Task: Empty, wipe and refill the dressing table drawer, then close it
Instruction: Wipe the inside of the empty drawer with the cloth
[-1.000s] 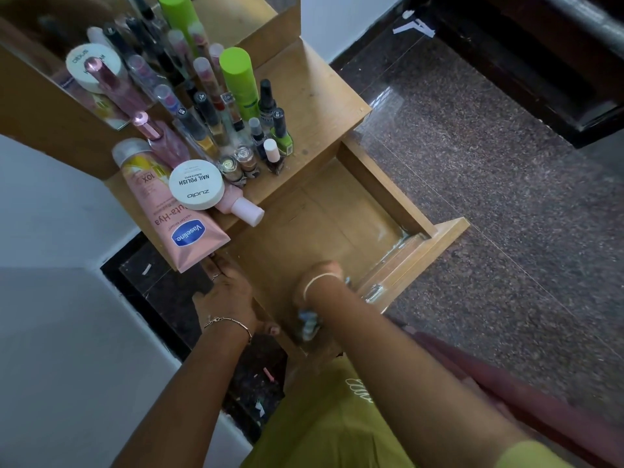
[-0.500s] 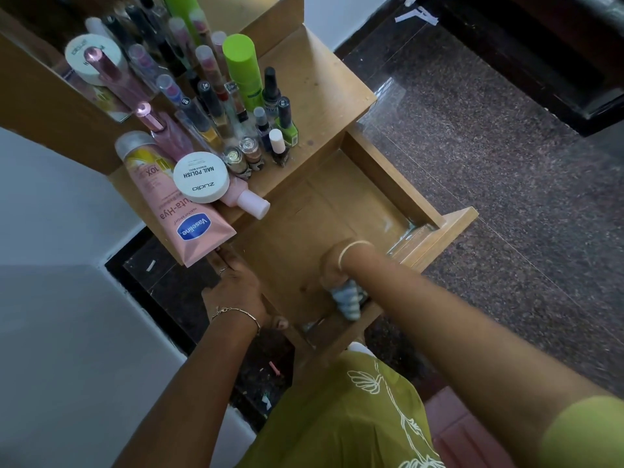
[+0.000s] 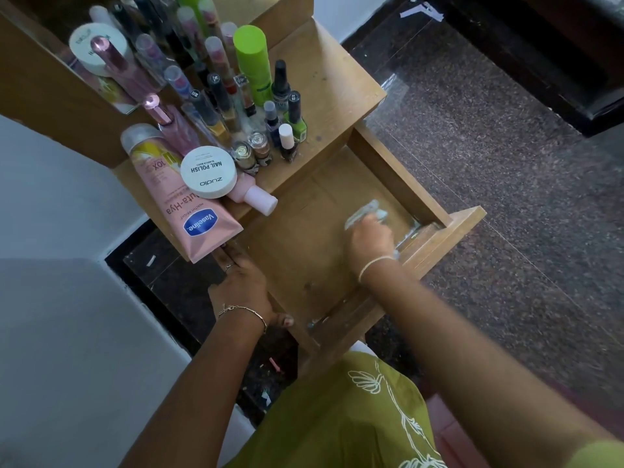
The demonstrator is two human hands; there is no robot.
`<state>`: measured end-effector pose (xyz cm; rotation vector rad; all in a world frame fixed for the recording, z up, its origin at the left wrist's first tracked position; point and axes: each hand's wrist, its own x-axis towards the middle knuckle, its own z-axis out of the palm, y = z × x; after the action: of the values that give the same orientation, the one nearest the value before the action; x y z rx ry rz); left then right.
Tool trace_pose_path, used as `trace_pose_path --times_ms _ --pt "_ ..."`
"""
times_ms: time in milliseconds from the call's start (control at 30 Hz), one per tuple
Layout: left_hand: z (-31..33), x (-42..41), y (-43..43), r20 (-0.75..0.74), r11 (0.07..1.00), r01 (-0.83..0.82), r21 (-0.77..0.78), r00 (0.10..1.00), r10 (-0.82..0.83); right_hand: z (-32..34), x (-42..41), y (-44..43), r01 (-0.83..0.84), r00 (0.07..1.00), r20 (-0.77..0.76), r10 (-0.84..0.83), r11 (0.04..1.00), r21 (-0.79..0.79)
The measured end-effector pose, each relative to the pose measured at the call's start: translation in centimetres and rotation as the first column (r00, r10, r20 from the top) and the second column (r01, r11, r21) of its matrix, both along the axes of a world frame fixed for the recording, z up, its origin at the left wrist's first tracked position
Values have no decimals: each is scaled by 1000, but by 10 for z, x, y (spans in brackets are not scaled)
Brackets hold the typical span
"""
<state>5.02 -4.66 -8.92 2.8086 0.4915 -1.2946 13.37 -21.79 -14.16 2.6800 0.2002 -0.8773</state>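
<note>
Speckled floor; wooden drawer open; right hand clutches cloth, left hand flat on side.

A home, most likely a bedroom corner. Told by a wooden dressing table crowded with nail polish bottles, a Vaseline lotion tube, a mirror behind, speckled stone floor below.

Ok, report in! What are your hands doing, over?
Right hand holds cloth on drawer floor, wiping. Left hand braces drawer's left wall. Drawer open, emptied; cosmetics on tabletop. Nothing blocks the cloth.
</note>
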Motion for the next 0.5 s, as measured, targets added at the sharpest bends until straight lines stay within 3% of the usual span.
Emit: trace_pose_path --times_ms 200,333,500 --pt "4 1 0 33 1000 -10 -9 999 10 2 -53 41 -129 990 -28 141 956 264" --pt "6 0 -1 43 1000 0 -3 999 0 1 -44 11 -89 995 -25 94 984 152" --pt "4 -1 0 41 1000 -9 1 999 9 6 5 -30 126 992 -23 -125 990 56"
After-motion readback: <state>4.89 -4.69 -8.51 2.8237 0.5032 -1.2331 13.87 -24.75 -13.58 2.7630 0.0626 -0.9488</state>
